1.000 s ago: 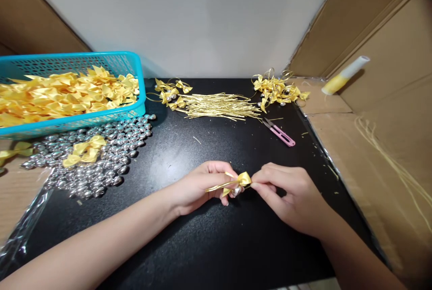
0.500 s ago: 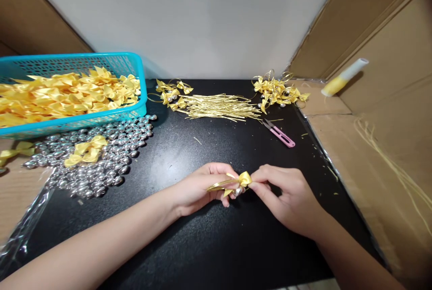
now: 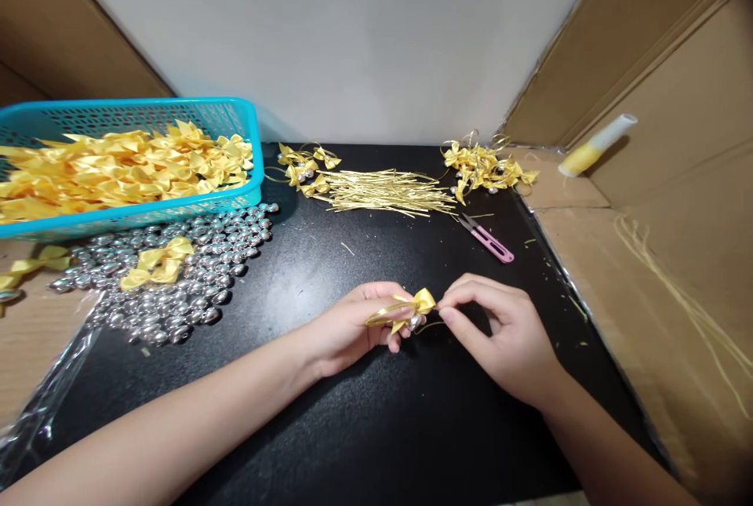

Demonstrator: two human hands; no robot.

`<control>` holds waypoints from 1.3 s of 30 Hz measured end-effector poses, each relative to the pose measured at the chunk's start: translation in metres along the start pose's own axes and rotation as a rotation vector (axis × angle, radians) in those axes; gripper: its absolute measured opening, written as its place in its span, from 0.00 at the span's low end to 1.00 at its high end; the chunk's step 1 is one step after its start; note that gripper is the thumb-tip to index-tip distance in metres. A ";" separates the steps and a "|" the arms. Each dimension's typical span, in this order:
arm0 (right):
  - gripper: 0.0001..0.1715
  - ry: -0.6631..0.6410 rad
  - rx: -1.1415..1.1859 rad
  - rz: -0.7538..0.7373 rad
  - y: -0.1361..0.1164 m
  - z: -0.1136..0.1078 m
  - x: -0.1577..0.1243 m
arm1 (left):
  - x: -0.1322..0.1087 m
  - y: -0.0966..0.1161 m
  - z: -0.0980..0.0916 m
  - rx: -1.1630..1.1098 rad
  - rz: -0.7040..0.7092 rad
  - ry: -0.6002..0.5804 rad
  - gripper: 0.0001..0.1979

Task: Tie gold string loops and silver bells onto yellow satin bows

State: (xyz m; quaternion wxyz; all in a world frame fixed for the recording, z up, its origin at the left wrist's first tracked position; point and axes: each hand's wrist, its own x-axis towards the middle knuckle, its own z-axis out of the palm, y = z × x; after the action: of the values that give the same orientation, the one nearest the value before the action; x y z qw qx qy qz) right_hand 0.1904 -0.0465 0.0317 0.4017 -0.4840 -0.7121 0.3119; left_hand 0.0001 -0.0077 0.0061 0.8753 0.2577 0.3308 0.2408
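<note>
My left hand (image 3: 368, 325) is closed on a small yellow ribbon bow (image 3: 423, 301), just above the black table. A loop of gold cord (image 3: 385, 314) sticks out over the thumb, and a shiny silver bead (image 3: 415, 322) hangs under the bow. To the right of the bow, my right hand (image 3: 500, 325) pinches thumb and forefinger together on what looks like a thin end of the cord. That strand curves below the bow toward the fingertips, which sit slightly apart from the ribbon.
A turquoise basket (image 3: 256, 149) of yellow bows stands at the left, with silver beads (image 3: 194, 286) spread before it. Gold cord pieces (image 3: 388, 192) lie at the back between finished-looking bow clusters (image 3: 485, 165). Pink thread snips (image 3: 491, 242) and a thread cone (image 3: 597, 147) are at the right.
My right fingertips have drawn slightly away from the bow, and a thin strand now shows below it. The whole view has shifted a little.
</note>
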 end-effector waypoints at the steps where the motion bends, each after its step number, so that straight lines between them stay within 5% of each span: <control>1: 0.07 0.002 -0.003 0.001 0.000 0.000 0.000 | 0.000 0.000 0.001 -0.005 0.004 0.000 0.12; 13: 0.07 0.073 -0.011 -0.104 0.005 0.009 0.001 | 0.000 0.000 0.001 0.029 -0.038 -0.009 0.12; 18: 0.08 0.336 -0.292 -0.265 -0.001 0.008 -0.004 | 0.002 -0.002 0.004 -0.032 0.056 0.083 0.13; 21: 0.09 0.326 -0.419 -0.369 -0.006 0.013 -0.007 | 0.001 -0.003 0.007 -0.025 0.094 0.146 0.11; 39: 0.06 0.285 -0.399 -0.207 -0.004 0.026 -0.007 | -0.004 -0.011 0.013 0.310 0.343 0.264 0.12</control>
State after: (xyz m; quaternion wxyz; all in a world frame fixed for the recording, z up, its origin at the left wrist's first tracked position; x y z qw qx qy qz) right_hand 0.1678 -0.0555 0.0205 0.4241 -0.5173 -0.7415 0.0512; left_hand 0.0100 -0.0221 0.0096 0.7211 0.4075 0.4265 0.3634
